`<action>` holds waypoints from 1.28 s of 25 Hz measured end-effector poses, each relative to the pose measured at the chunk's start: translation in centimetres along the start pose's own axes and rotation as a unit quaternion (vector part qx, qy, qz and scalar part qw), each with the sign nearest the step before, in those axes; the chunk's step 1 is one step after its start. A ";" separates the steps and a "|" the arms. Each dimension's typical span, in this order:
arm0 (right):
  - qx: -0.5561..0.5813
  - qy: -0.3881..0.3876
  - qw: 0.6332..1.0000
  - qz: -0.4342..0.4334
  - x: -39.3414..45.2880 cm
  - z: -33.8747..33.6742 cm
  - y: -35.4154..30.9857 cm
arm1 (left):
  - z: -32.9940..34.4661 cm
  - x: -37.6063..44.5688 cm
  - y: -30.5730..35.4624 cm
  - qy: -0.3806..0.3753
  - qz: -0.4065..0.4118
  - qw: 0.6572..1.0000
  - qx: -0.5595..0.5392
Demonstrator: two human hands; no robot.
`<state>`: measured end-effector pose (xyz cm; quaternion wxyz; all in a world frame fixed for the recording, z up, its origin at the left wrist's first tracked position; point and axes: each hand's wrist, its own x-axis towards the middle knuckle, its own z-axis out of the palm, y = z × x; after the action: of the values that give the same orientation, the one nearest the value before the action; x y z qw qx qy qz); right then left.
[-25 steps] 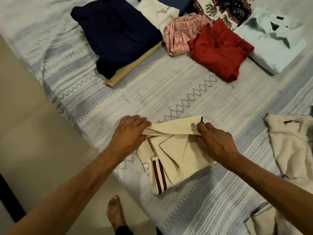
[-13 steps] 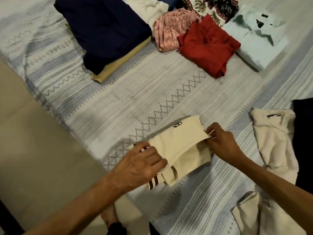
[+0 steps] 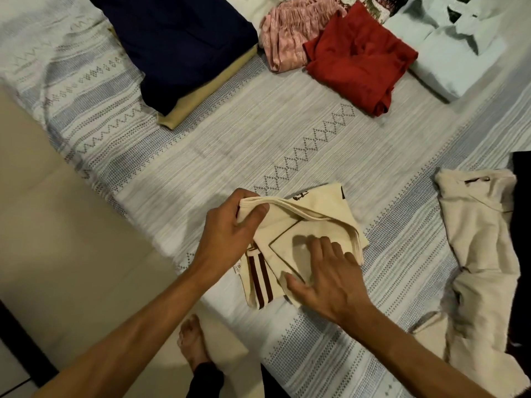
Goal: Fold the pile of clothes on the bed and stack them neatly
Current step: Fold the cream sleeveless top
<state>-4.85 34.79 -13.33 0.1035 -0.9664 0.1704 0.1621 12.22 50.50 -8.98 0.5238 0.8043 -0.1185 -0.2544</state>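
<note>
Over on the left a strip of beige floor (image 3: 57,225) runs alongside the bed (image 3: 201,156), whose pale cover is woven with grey-blue bands and a line of diamonds. At the far left of the bed sits a folded navy garment (image 3: 178,38) lying on top of a tan one (image 3: 207,90) whose edge peeks out beneath it. Nearer to me a bare foot (image 3: 191,343) stands on the floor beside the bed's edge. The left hand (image 3: 230,228) has its fingers and thumb curled round a bunched upper edge of the cream shirt (image 3: 319,222), lifting that fold a little off the rest. The shirt itself lies partly folded near the bed's near edge, a cuff with dark red stripes showing at its lower left and a small dark print at its top. The right hand (image 3: 324,277) lies flat on the shirt's middle, fingers spread and straight, pressing the fabric down. Beyond, at the far side, come a crumpled pink piece (image 3: 290,35), then a folded red garment (image 3: 359,56) touching it, then a folded pale blue collared shirt (image 3: 454,53). On the right a loose cream garment (image 3: 482,254) sprawls unfolded, with something dark (image 3: 521,196) at the very edge.
</note>
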 end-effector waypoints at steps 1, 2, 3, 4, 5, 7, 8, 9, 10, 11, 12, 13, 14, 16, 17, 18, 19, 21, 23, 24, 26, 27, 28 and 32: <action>-0.025 0.010 1.000 0.002 0.3 0.6 -1.1 | -0.1 0.2 0.1 -0.002 -0.007 1.000 -0.003; -0.046 0.023 0.999 0.003 0.9 0.9 -2.0 | -0.2 0.4 0.1 -0.001 -0.012 1.000 0.002; -0.054 0.047 0.997 0.004 1.5 1.1 -2.4 | -0.4 0.5 0.0 0.002 -0.015 1.000 0.010; -0.048 0.063 0.997 0.007 1.9 1.0 -2.5 | -0.5 0.7 0.0 0.003 -0.016 1.000 0.017; -0.026 0.078 0.996 0.024 2.2 0.8 -2.1 | -0.5 0.8 0.0 0.003 -0.015 1.000 0.021; 0.096 0.076 0.983 0.133 1.9 0.3 -0.6 | -0.4 0.6 0.0 0.004 -0.021 1.000 0.016; 0.205 0.061 0.954 0.208 1.6 0.2 0.2 | -0.3 0.5 0.0 0.004 -0.023 1.000 0.011; 0.335 0.049 0.896 0.288 1.1 0.3 0.9 | -0.2 0.4 -0.1 0.003 -0.024 1.000 0.009; 0.447 0.029 0.819 0.357 0.7 0.3 1.5 | -0.3 0.4 -0.1 0.003 -0.024 1.000 0.005; 0.526 0.005 0.747 0.407 0.2 0.1 2.0 | -0.3 0.4 -0.1 0.003 -0.024 1.000 -0.001; 0.568 -0.018 0.700 0.433 -0.1 -0.2 2.4 | -0.3 0.3 -0.1 0.002 -0.024 1.000 -0.009; 0.575 -0.030 0.687 0.443 -0.3 -0.2 2.7 | -0.3 0.2 -0.1 -0.003 -0.019 1.000 -0.016; 0.562 -0.025 0.698 0.444 -0.3 -0.3 3.0 | -0.2 0.0 0.0 -0.012 -0.006 1.000 -0.017; 0.504 0.019 0.741 0.443 -0.2 0.2 3.2 | 0.1 -0.9 -0.2 -0.054 0.056 0.997 0.014; 0.479 0.039 0.757 0.443 -0.1 0.4 3.1 | 0.2 -1.4 -0.7 -0.089 0.108 0.989 0.057; 0.473 0.053 0.760 0.443 -0.1 0.5 2.9 | 0.3 -2.0 -1.6 -0.129 0.176 0.968 0.122; 0.479 0.059 0.755 0.444 -0.1 0.6 2.8 | 0.5 -2.6 -2.8 -0.168 0.251 0.931 0.202; 0.507 0.061 0.724 0.463 0.2 0.4 2.9 | 1.4 -3.7 -5.6 -0.229 0.351 0.846 0.328; 0.539 0.033 0.691 0.480 0.4 0.1 3.4 | 2.5 -5.0 -7.5 -0.253 0.356 0.820 0.369; 0.562 0.014 0.674 0.479 0.3 -0.2 3.4 | 3.0 -5.4 -8.0 -0.251 0.347 0.826 0.366; 0.627 -0.017 0.633 0.454 -0.6 -0.1 2.6 | 3.3 -5.7 -8.5 -0.231 0.337 0.846 0.344; 0.664 -0.031 0.608 0.434 -1.2 -0.1 1.7 | 3.2 -5.6 -8.5 -0.219 0.335 0.853 0.336; 0.703 -0.044 0.578 0.411 -1.9 -0.1 0.6 | 3.1 -5.3 -8.4 -0.210 0.335 0.856 0.334; 0.758 -0.068 0.513 0.398 -3.1 0.9 -4.0 | 2.3 -3.9 -8.2 -0.198 0.321 0.840 0.390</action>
<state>-6.40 39.59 -12.50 0.7326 -0.3381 0.5876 0.0605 7.11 53.95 -16.05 0.1849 0.7919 -0.5600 -0.1586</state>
